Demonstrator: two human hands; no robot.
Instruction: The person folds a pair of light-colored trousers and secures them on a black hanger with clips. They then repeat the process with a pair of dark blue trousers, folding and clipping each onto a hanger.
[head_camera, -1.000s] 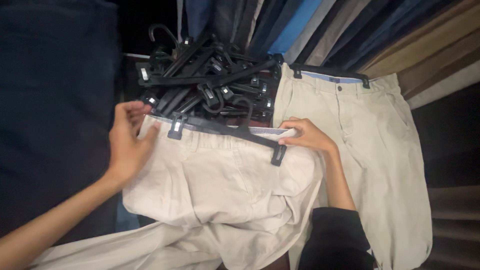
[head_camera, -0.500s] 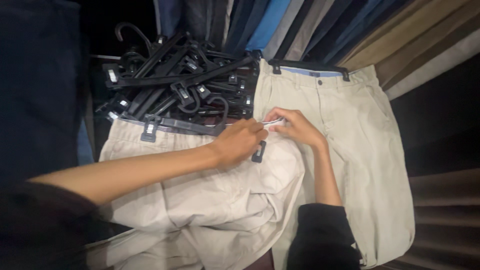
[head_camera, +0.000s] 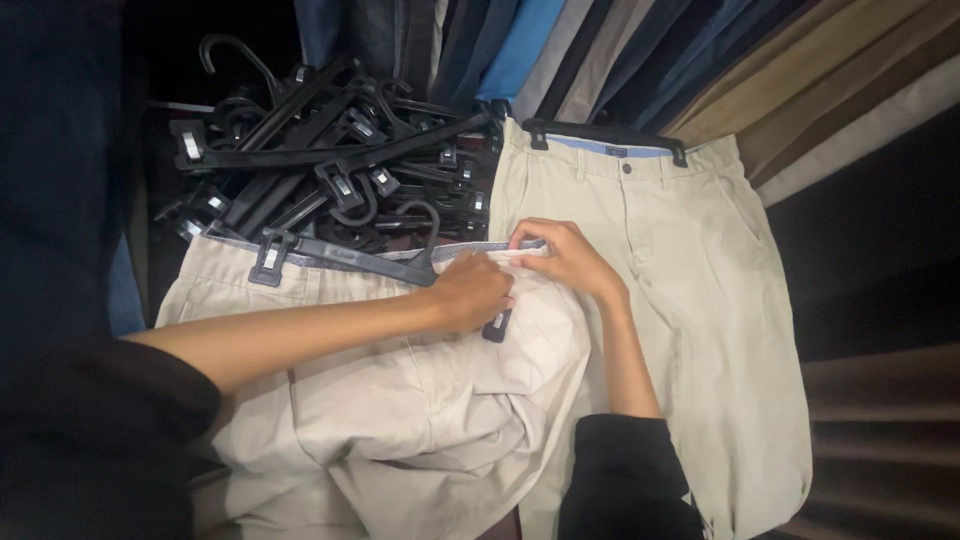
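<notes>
A pair of beige trousers (head_camera: 400, 400) lies crumpled in front of me, its waistband clipped to a black clip hanger (head_camera: 340, 258). My left hand (head_camera: 475, 292) reaches across and closes on the hanger's right clip at the waistband. My right hand (head_camera: 562, 255) pinches the right end of the same waistband, touching the left hand. A second pair of beige trousers (head_camera: 680, 300) lies flat to the right on its own black hanger (head_camera: 605, 135).
A heap of black clip hangers (head_camera: 330, 150) fills the space behind the waistband. Folded or hanging trousers in blue, grey and tan (head_camera: 700, 60) line the back right. Dark fabric (head_camera: 60, 150) stands at the left.
My left hand has moved from the waistband's left side across to its right end, next to my right hand. The view has shifted slightly.
</notes>
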